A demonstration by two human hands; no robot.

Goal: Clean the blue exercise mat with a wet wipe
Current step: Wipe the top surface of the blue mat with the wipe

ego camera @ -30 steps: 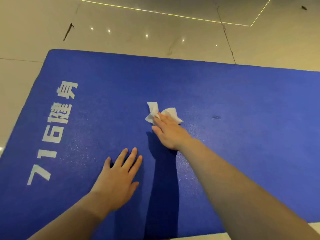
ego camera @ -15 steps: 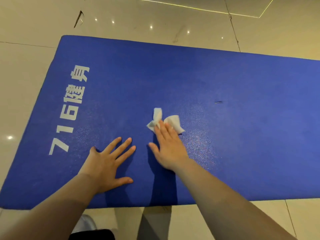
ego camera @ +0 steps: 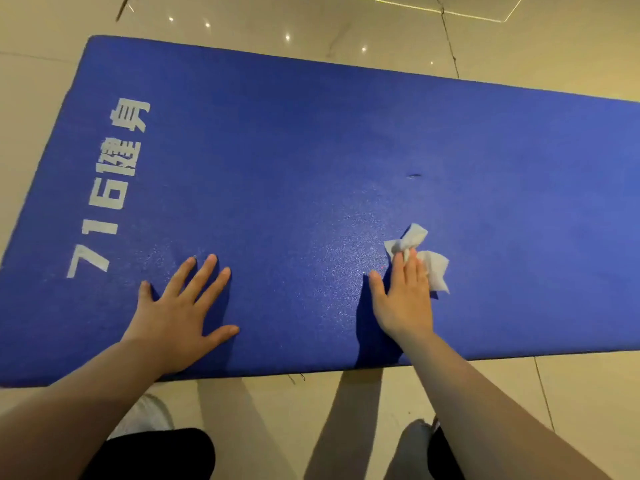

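A blue exercise mat (ego camera: pixel 311 150) with white lettering at its left end lies flat on the tiled floor. A crumpled white wet wipe (ego camera: pixel 431 263) lies on the mat near its front edge. My right hand (ego camera: pixel 403 299) presses flat on the wipe, fingers straight, covering its left part. My left hand (ego camera: pixel 180 306) rests flat on the mat with fingers spread, to the left of the wipe. The mat surface between the hands glistens with damp specks.
Beige polished floor tiles (ego camera: pixel 571 46) surround the mat on all sides. A small dark mark (ego camera: pixel 414 175) sits on the mat beyond the wipe. My knees in dark clothing (ego camera: pixel 156 452) and a light shoe are just in front of the mat's near edge.
My right hand has slid the wipe toward me and to the right across the mat. The view has pulled back, showing the mat's front edge and my knees. My left hand stays flat.
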